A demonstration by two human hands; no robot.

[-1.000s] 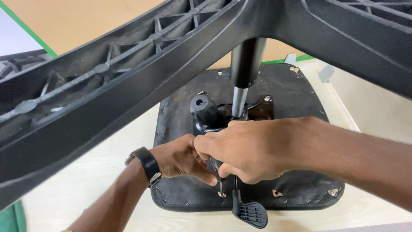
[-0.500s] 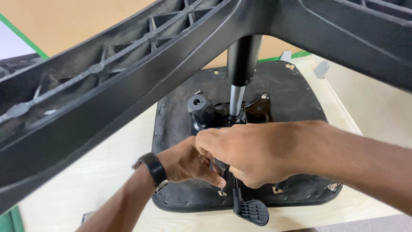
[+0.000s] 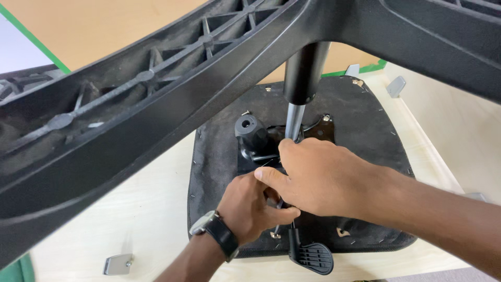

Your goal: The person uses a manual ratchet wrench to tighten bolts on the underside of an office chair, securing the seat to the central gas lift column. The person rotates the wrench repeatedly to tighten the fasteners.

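Note:
An upside-down office chair lies on a pale wooden table. Its black seat underside faces up, with the gas cylinder rising from the metal mechanism plate. My right hand rests over the mechanism at the cylinder's foot, fingers curled. My left hand, with a black wristwatch, is tucked under it, fingers closed around the thin lever rod. The rod's black paddle handle sticks out at the seat's near edge. A black round knob stands just beyond my hands.
The chair's black ribbed star base spans the top of the view close to the camera. Small grey metal brackets lie on the table. A tan floor with a green stripe lies beyond.
Both hands stay on the mechanism. My left hand has shifted a little toward the lever rod under my right hand; the view has tilted slightly.

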